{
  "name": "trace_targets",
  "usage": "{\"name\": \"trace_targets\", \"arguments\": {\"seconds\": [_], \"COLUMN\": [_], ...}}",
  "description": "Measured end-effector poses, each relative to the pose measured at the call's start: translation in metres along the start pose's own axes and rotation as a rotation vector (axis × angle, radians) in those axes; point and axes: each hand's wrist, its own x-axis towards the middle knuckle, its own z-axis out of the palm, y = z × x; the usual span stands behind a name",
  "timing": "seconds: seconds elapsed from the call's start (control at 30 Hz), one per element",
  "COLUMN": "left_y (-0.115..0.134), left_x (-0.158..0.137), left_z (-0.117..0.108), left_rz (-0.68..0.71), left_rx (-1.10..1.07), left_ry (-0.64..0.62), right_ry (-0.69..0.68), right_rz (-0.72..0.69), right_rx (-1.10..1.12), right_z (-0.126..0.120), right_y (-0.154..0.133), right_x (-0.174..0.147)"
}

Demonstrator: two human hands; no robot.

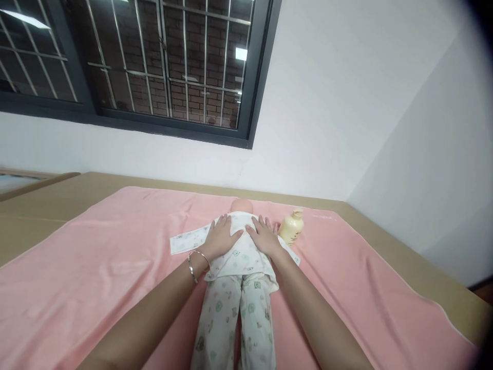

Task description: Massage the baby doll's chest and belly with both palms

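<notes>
Flat and spread, there they were, the fingers of the left hand, long and loosely parted, gripping nothing, just laid on the upper part of a white printed top. And matching them on the other side, the right hand, its fingers open too, palm down on the same cloth, closed round nothing. The thumbs pointed in toward each other, well short of touching!

Under both palms lay the doll, stretched lengthwise, its bald head just past the fingertips; whether it faced up or down, I couldn't tell. One sleeve ran straight out past the left hand, while a bracelet circled that wrist. The printed trousers reached back between the two forearms.

Just beyond the right hand, a pale yellow bottle rested on the pink blanket, which spread wide and rumpled all round. Its edges gave way to a tan surface, then a white wall, and up there, a dark-framed window with metal bars before brickwork!
</notes>
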Motion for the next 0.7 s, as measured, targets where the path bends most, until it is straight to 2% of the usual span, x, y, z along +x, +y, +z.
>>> {"name": "trace_targets", "arguments": {"seconds": [0.13, 0.23, 0.3, 0.43, 0.57, 0.7], "left_y": [0.021, 0.040, 0.043, 0.029, 0.007, -0.004], "left_x": [-0.016, -0.031, -0.034, -0.018, 0.003, 0.009], "left_z": [-0.010, -0.019, -0.022, -0.014, 0.002, 0.016], "left_rz": [-0.056, 0.041, 0.111, 0.145, 0.141, 0.122], "left_rx": [0.114, 0.217, 0.218, 0.097, -0.073, -0.152], "left_ry": [-0.062, -0.104, -0.107, -0.057, 0.019, 0.091], "right_ry": [-0.015, -0.128, -0.201, -0.186, -0.068, 0.037], "right_rz": [-0.100, -0.247, -0.296, -0.286, -0.245, -0.209], "right_rx": [-0.054, -0.047, -0.016, 0.024, 0.031, 0.033], "right_z": [-0.006, -0.017, -0.023, -0.024, -0.009, 0.005], "right_y": [-0.017, -0.032, -0.037, -0.031, -0.021, -0.012], "right_x": [-0.016, -0.033, -0.039, -0.034, -0.020, -0.011]}}
